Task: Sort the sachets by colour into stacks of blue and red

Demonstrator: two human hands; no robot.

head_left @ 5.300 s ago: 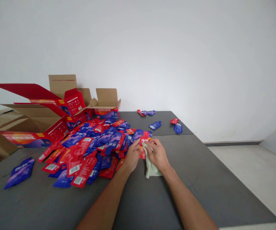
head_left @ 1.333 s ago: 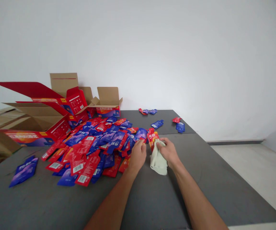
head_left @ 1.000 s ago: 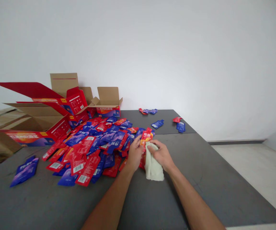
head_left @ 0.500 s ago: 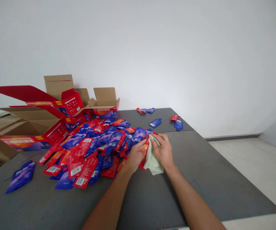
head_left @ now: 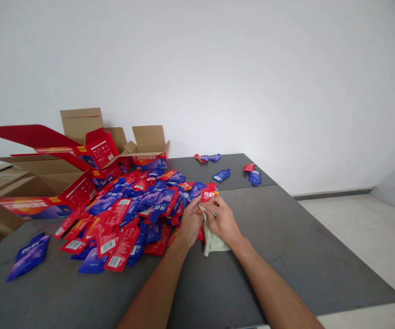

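left hand (head_left: 190, 224), fingers closed, grips a red pouch (head_left: 208, 193); right hand (head_left: 223, 223) pinches pale cloth (head_left: 214, 242) (touching the pouch).

- A broad, flat, dark grey table (head_left: 303, 256) with a scuffed matte top, crossed by a straight seam (head_left: 252, 187).
- On its left half, a layered heap of glossy red and blue flat pouches (head_left: 124, 217).
- Left of that, apart, glossy blue-purple pouches (head_left: 29, 257).
- Beyond the seam, a blue spouted pouch with a white label (head_left: 222, 175), a small red-and-purple pouch cluster (head_left: 214, 157), and a red-and-blue pouch pair (head_left: 254, 177) near the right edge.
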